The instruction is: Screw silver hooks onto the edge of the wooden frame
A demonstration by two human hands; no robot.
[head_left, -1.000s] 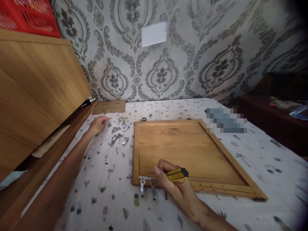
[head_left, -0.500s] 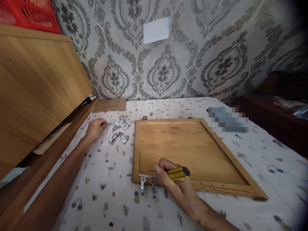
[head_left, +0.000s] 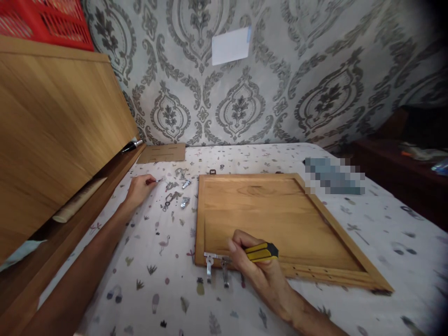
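Framed wooden panel (head_left: 273, 219) is lying flat on a printed cloth (head_left: 175, 298), pretty much dead centre of the work area. Clock directions here run from the middle of that panel, with the person at 6 and the patterned wallpaper (head_left: 241, 102) at 12.

Around 7 o'clock, two metal hinges sit side by side on the near edge, their shiny arms poking out over the cloth: a left hinge (head_left: 209, 268) and a right hinge (head_left: 226, 275). The right hand (head_left: 261, 268) is at about 6:30, just beside the right one, fingers curled round a yellow-and-black tool handle (head_left: 262, 252). Can't see the working end, so no clue what tool it is exactly.

Left hand (head_left: 142, 186) is way out near 10, low over the cloth, thumb and fingers pinched together on what looks like a small metal piece (head_left: 160, 180), though it's tiny. Just beside it, towards the panel, there's a loose scatter of metal hardware (head_left: 171, 196).

Further out around 10 to 11 there's a flat cardboard piece (head_left: 161, 153), with a wooden cabinet (head_left: 63, 112) at 10 and a red plastic basket (head_left: 63, 23) on top. At 2 there's something bluish-grey (head_left: 332, 175), pixelated, so can't tell what.
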